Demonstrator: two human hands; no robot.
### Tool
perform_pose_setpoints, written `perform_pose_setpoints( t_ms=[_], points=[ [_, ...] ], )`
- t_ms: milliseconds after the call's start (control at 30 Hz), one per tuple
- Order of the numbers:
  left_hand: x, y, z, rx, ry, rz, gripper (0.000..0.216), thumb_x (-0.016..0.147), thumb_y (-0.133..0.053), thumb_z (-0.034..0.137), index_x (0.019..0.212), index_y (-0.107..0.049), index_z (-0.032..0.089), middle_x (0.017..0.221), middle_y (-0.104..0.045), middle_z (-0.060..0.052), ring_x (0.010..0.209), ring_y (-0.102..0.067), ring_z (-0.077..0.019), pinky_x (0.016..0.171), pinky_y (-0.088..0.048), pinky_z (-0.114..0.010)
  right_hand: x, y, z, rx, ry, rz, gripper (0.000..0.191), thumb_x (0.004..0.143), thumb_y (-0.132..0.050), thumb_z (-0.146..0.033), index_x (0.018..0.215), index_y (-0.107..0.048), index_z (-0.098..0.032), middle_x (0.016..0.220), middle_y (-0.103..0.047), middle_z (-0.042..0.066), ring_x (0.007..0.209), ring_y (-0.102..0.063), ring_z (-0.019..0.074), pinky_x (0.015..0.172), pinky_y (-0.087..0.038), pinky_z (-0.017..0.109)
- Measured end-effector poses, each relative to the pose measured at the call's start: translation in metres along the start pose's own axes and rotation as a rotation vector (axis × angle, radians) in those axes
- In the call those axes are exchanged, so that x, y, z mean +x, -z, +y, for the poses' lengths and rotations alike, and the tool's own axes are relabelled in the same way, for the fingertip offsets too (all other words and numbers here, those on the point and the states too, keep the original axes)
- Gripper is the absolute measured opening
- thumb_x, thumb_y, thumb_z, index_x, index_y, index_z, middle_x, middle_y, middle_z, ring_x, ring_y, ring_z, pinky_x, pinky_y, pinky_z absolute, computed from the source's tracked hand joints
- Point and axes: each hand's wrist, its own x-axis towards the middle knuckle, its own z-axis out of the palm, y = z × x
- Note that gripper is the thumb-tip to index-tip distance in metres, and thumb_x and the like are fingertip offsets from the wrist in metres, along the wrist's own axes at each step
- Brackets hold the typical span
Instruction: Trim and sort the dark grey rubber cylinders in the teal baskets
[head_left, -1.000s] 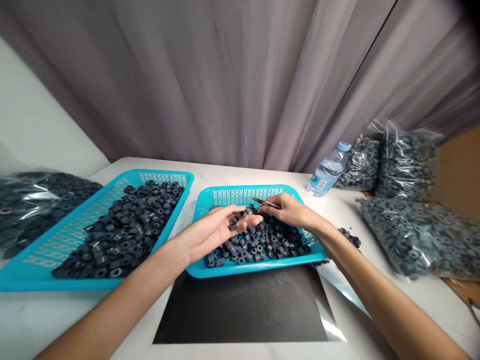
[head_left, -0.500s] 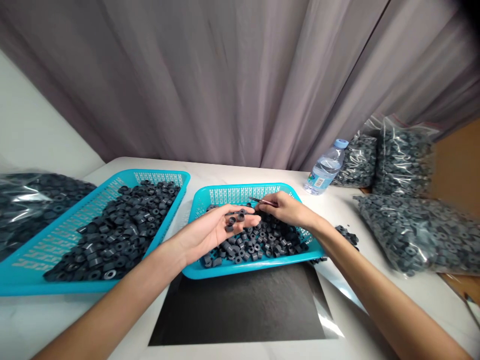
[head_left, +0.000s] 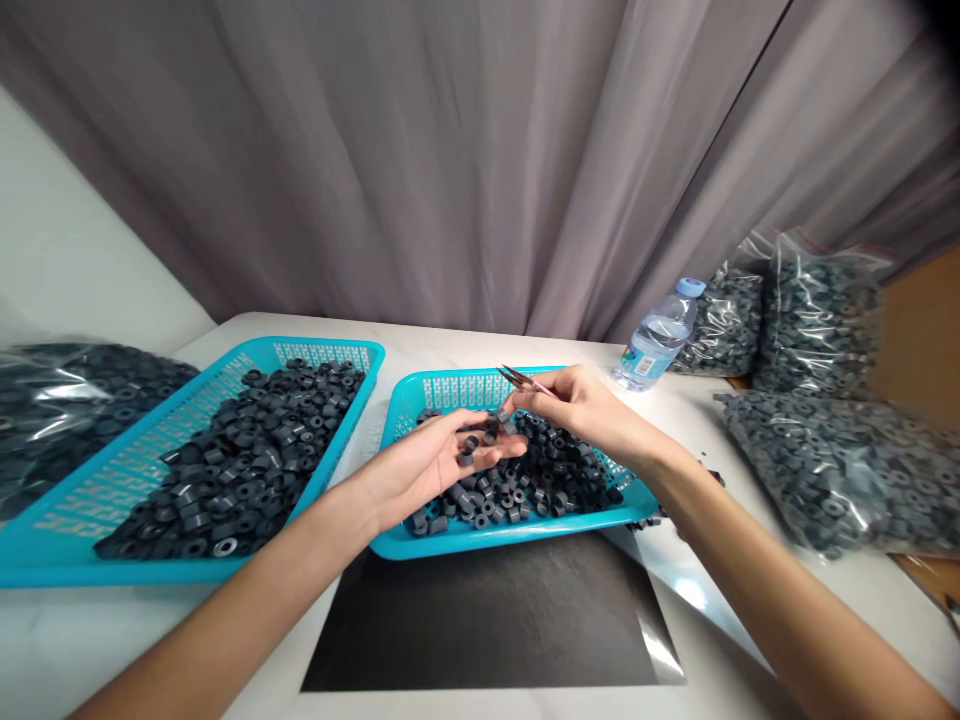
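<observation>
My left hand [head_left: 442, 455] is palm up over the middle blue basket [head_left: 465, 545], its fingers curled around several small dark grey plastic bushings [head_left: 469, 444]. My right hand [head_left: 577, 405] is just to its right, closed on tweezers [head_left: 531, 382] with a pinkish shaft and two dark tips pointing left, slightly apart. Thumb and fingertips of that hand are at a grey bushing [head_left: 506, 420] above the left fingers; whether they touch it firmly is hard to see. Beneath both hands lies a heap of loose bushings [head_left: 559, 470] in the basket.
A second blue basket [head_left: 45, 575] heaped with bushings stands left, beside a filled clear bag [head_left: 90, 400]. To the right are a water bottle [head_left: 656, 340] and several bags of grey parts [head_left: 847, 470]. A black sheet [head_left: 487, 620] lies in front; a curtain [head_left: 420, 170] hangs behind.
My right hand has lifted out of the heap and moved close to my left fingers, bringing a bushing there. The tweezers now tilt upward with their tips more visible.
</observation>
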Motion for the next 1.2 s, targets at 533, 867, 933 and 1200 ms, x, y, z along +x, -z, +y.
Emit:
perform_pose_setpoints(
  t_ms=[533,867,933,1200],
  points=[
    [-0.001,0.000,0.000,-0.006,-0.032,-0.076,0.020,0.096,-0.054,0.010,0.103,-0.072,0.007,0.105,-0.075,-0.014,0.095,-0.073,-0.0202,0.080,-0.055,-0.025,0.003,-0.003,0.004,-0.018,0.072,-0.046,0.048,0.090,-0.056,-0.065,0.085,-0.069,-0.019,0.075,-0.062,0.003,0.073,-0.051,0.0162,0.067,-0.040,0.028],
    [-0.004,0.002,0.000,0.028,-0.022,-0.088,0.022,0.098,-0.053,0.015,0.090,-0.071,0.007,0.104,-0.077,-0.020,0.103,-0.074,-0.0259,0.097,-0.056,-0.031,0.007,0.038,0.053,-0.649,-0.036,0.211,0.022,0.089,-0.065,-0.035,0.078,-0.068,-0.017,0.064,-0.061,0.002,0.061,-0.051,0.0154,0.062,-0.034,0.029],
    [-0.005,0.001,0.000,0.040,-0.027,-0.109,0.020,0.097,-0.055,0.016,0.090,-0.072,0.007,0.105,-0.077,-0.020,0.105,-0.073,-0.0271,0.100,-0.055,-0.033,0.007,0.044,0.062,-0.681,-0.061,0.180,0.021,0.089,-0.065,-0.034,0.079,-0.070,-0.016,0.067,-0.065,0.004,0.063,-0.055,0.0168,0.062,-0.035,0.029],
    [-0.004,0.004,0.000,0.047,-0.076,-0.150,0.016,0.093,-0.061,0.011,0.094,-0.075,0.005,0.108,-0.076,-0.020,0.107,-0.073,-0.0307,0.105,-0.054,-0.038,0.008,0.032,0.060,-0.675,-0.068,0.037,0.006,0.084,-0.068,-0.021,0.081,-0.073,-0.019,0.076,-0.072,0.005,0.072,-0.062,0.0187,0.067,-0.041,0.029]
  ],
)
